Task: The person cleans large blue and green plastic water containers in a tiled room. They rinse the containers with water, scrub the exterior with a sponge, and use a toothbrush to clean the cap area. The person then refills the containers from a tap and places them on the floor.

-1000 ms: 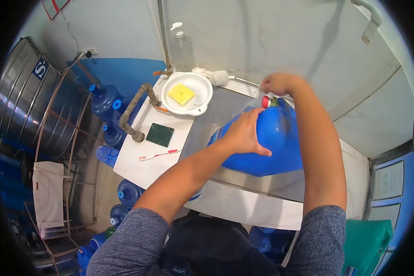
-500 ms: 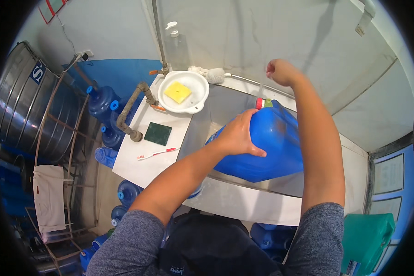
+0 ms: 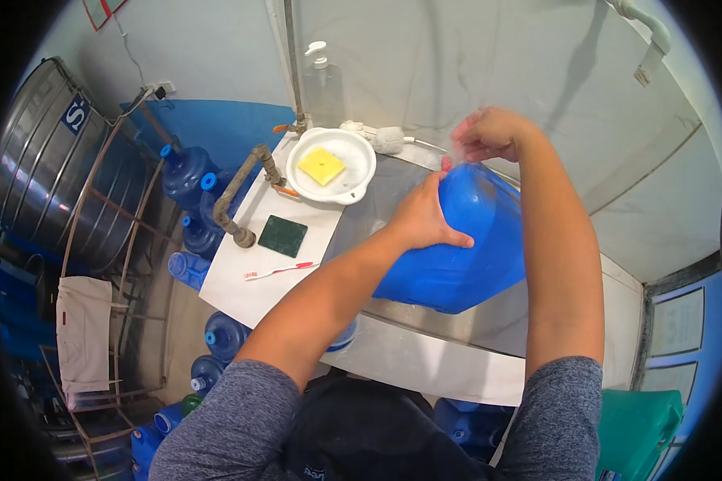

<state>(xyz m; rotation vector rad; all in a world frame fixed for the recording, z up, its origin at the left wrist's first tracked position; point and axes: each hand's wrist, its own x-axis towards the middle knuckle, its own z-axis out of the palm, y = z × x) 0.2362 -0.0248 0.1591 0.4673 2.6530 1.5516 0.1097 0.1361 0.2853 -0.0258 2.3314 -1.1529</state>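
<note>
Nearer the jug [image 3: 469, 272] now, our right hand [image 3: 491, 134] half-curls, its hold unclear; our left hand [image 3: 419, 219] grips the jug's end, probably to steady it.

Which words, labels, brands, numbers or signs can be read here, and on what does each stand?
Blue label on the steel tank: large white lettering, legible, left uncopied.
Dark garment: small pale lettering, left uncopied.
Framed sheets on the right wall: too small and blurred to read.
Red-edged panel, top left: cut off, nothing readable.
</note>
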